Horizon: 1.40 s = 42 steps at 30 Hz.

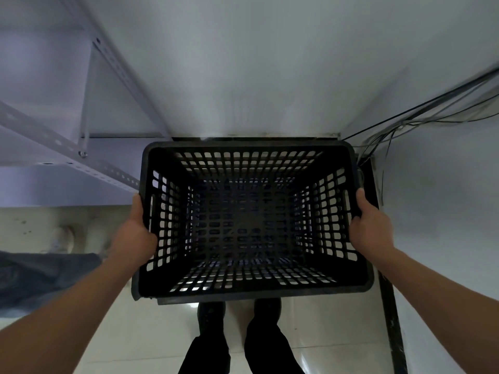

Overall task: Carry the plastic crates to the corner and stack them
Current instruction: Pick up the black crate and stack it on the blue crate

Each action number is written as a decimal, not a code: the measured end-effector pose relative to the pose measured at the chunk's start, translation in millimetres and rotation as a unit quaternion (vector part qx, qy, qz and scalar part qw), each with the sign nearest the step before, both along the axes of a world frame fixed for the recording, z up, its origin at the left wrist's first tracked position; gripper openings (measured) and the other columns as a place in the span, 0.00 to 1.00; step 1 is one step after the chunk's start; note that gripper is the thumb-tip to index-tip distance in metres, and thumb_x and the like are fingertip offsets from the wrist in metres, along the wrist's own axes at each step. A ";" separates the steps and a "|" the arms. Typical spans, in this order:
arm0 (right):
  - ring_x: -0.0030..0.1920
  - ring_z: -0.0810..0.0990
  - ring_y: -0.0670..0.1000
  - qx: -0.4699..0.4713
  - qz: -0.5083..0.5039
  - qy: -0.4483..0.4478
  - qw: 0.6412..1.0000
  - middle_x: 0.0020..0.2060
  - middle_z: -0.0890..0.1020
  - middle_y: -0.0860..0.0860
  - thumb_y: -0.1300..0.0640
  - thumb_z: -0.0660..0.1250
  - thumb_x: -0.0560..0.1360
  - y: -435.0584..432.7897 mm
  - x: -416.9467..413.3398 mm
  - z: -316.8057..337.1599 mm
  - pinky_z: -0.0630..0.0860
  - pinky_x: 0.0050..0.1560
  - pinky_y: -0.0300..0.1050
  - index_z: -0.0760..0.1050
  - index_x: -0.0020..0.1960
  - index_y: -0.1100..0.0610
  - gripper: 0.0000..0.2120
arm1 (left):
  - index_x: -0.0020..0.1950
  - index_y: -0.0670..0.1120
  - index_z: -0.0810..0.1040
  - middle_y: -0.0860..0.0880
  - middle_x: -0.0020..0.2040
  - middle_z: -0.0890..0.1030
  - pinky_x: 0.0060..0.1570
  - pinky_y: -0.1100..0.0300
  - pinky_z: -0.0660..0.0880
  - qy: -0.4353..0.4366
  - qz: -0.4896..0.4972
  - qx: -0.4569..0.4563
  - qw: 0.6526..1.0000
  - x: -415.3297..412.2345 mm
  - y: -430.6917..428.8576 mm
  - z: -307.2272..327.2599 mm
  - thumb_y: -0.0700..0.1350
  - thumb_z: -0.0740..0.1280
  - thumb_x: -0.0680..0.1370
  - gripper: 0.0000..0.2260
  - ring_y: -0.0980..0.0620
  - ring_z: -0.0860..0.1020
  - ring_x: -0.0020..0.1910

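Crate (251,288) fills the middle of the frame, black and lattice-walled, its open top facing us, close against the white wall corner. Our left hand (136,233) grasps its left rim and our right hand (371,228) its right rim, with cables (405,122) trailing at upper right.

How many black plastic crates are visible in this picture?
1 for certain: the black crate, gripped by the left hand and right hand at the wall corner. Others may sit hidden underneath it.
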State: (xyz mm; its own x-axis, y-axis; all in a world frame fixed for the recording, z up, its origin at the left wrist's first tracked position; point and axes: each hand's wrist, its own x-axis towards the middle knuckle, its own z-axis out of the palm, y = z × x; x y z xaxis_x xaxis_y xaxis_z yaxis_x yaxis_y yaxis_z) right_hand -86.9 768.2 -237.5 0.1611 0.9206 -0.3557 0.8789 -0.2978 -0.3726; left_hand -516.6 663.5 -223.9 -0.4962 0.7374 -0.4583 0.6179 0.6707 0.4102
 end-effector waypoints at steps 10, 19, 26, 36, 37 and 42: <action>0.31 0.74 0.53 0.008 0.004 0.002 1.000 0.33 0.78 0.56 0.69 0.61 0.79 -6.5 2.4 0.3 0.70 0.37 0.47 0.58 0.83 0.54 0.34 | 0.80 0.52 0.51 0.49 0.33 0.76 0.27 0.59 0.65 0.012 -0.016 -0.007 1.000 -7.3 5.1 -2.9 0.35 0.63 0.77 0.36 0.50 0.74 0.29; 0.32 0.72 0.54 0.025 0.005 -0.014 1.000 0.31 0.74 0.54 0.70 0.61 0.77 -3.1 1.0 -6.8 0.69 0.39 0.48 0.58 0.82 0.54 0.35 | 0.80 0.51 0.50 0.50 0.32 0.74 0.28 0.58 0.65 0.005 -0.010 0.000 1.000 1.5 -0.3 0.0 0.34 0.62 0.78 0.35 0.50 0.72 0.28; 0.37 0.72 0.54 0.048 -0.005 0.009 0.999 0.42 0.74 0.56 0.70 0.60 0.79 -27.5 0.7 -18.8 0.68 0.39 0.48 0.54 0.83 0.57 0.35 | 0.78 0.47 0.55 0.41 0.39 0.77 0.38 0.48 0.73 0.047 -0.069 0.014 0.996 -15.2 35.0 -2.5 0.36 0.64 0.78 0.32 0.36 0.78 0.37; 0.42 0.72 0.58 0.044 0.042 -0.010 0.998 0.52 0.77 0.67 0.69 0.60 0.79 10.7 8.9 -21.3 0.67 0.43 0.50 0.55 0.83 0.58 0.34 | 0.82 0.53 0.44 0.46 0.37 0.75 0.31 0.55 0.66 0.042 -0.009 0.002 0.999 0.2 15.2 -6.7 0.36 0.63 0.78 0.39 0.49 0.70 0.29; 0.42 0.72 0.58 0.049 0.041 -0.004 0.998 0.51 0.77 0.66 0.69 0.60 0.79 9.7 10.2 -22.3 0.67 0.42 0.50 0.55 0.83 0.58 0.34 | 0.82 0.53 0.45 0.46 0.35 0.75 0.29 0.57 0.65 0.043 -0.013 0.004 0.999 0.6 14.8 -7.1 0.35 0.63 0.78 0.39 0.49 0.71 0.28; 0.37 0.73 0.58 0.055 0.028 0.015 0.998 0.40 0.76 0.59 0.70 0.61 0.79 7.7 11.1 -19.6 0.68 0.40 0.49 0.58 0.82 0.59 0.33 | 0.79 0.51 0.53 0.46 0.35 0.78 0.28 0.57 0.68 0.032 -0.021 0.016 0.999 -1.8 14.3 -7.7 0.34 0.63 0.76 0.35 0.48 0.74 0.28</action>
